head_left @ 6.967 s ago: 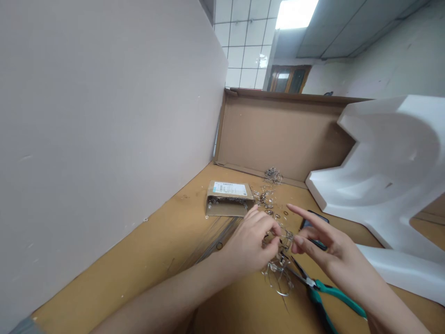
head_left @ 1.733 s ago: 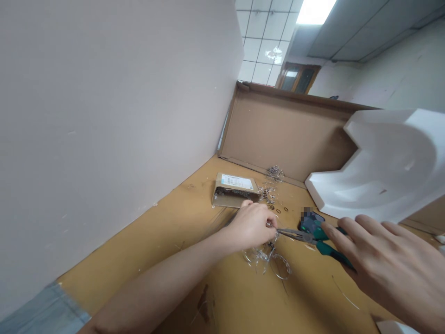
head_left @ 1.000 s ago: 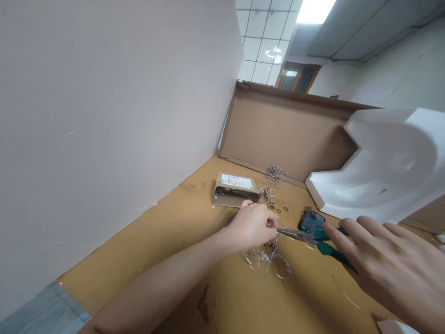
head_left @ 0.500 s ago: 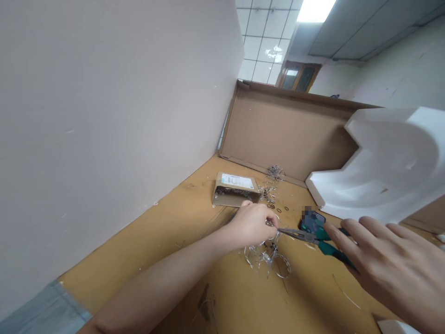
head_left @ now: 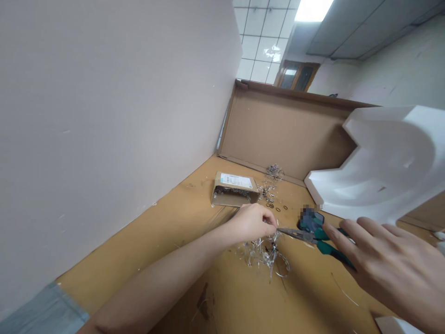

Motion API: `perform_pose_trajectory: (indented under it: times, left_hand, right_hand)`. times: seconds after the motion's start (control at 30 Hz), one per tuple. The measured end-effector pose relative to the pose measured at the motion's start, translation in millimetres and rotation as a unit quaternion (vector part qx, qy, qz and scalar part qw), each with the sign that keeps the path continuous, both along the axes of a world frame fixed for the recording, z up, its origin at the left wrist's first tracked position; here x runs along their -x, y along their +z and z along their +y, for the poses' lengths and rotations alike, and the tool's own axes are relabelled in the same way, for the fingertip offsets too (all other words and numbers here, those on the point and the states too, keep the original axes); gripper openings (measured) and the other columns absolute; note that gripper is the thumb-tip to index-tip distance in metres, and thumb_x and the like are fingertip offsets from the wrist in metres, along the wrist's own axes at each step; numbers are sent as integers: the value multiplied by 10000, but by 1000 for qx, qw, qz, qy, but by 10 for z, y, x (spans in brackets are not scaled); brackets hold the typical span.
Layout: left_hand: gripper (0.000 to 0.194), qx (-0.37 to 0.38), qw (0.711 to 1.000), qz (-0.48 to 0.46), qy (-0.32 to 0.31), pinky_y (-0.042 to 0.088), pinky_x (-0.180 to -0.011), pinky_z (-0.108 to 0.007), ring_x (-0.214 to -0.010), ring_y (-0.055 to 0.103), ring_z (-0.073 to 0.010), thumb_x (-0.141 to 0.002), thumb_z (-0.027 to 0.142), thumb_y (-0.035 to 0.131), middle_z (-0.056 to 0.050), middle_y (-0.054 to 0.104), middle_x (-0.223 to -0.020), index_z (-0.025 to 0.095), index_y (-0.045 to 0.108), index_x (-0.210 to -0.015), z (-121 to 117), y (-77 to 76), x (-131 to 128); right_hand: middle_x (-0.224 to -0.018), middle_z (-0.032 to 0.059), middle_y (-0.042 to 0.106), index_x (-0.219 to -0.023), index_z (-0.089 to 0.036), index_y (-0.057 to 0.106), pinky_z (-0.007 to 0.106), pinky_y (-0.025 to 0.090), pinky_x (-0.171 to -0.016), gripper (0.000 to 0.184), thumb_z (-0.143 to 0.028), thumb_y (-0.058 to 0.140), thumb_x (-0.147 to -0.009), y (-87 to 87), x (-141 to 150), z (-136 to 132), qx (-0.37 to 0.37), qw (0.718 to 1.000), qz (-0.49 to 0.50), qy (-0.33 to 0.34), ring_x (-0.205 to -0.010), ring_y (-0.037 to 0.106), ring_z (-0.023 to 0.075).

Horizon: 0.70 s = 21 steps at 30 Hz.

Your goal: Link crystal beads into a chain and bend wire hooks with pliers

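My left hand [head_left: 253, 222] is closed in a pinch on a tangle of thin metal wire rings [head_left: 266, 253] that hangs from its fingertips down onto the wooden table [head_left: 167, 241]. My right hand [head_left: 385, 269] grips the handles of green-handled needle-nose pliers [head_left: 321, 240], its fingers lying along them. The pliers' tip meets the wire right at my left fingertips. How far the jaws are closed is too small to tell.
A small labelled cardboard box [head_left: 233, 188] lies behind my left hand, with loose small rings [head_left: 275, 206] and another ring pile [head_left: 274, 170] beside it. A dark phone [head_left: 308, 218] sits under the pliers. A white foam block [head_left: 382, 167], a cardboard wall [head_left: 285, 134] and a white panel [head_left: 104, 116] enclose the table.
The wire tangle has spread and sagged a little to the left under my left hand. Both hands and the pliers have stayed almost still over the last two seconds.
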<state>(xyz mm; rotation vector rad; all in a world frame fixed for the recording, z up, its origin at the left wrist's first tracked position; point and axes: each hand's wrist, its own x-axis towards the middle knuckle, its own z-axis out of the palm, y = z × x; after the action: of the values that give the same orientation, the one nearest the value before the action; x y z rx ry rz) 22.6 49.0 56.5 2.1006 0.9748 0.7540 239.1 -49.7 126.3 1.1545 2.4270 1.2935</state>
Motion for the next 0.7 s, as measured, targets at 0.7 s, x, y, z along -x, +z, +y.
perform_pose_trajectory:
  times: [0.7]
  left_hand:
    - [137,46,997,-53,-35,410,-673,-246,-724,567,-137,-651,226,589,-16,665,-837,189,667,-757,140,-32,45]
  right_hand:
    - [-836,160,687,-969,-129,563,403,448,-611,352,-368,332,-851,-1312,-212,285,217,872,276,-342,-761,658,338]
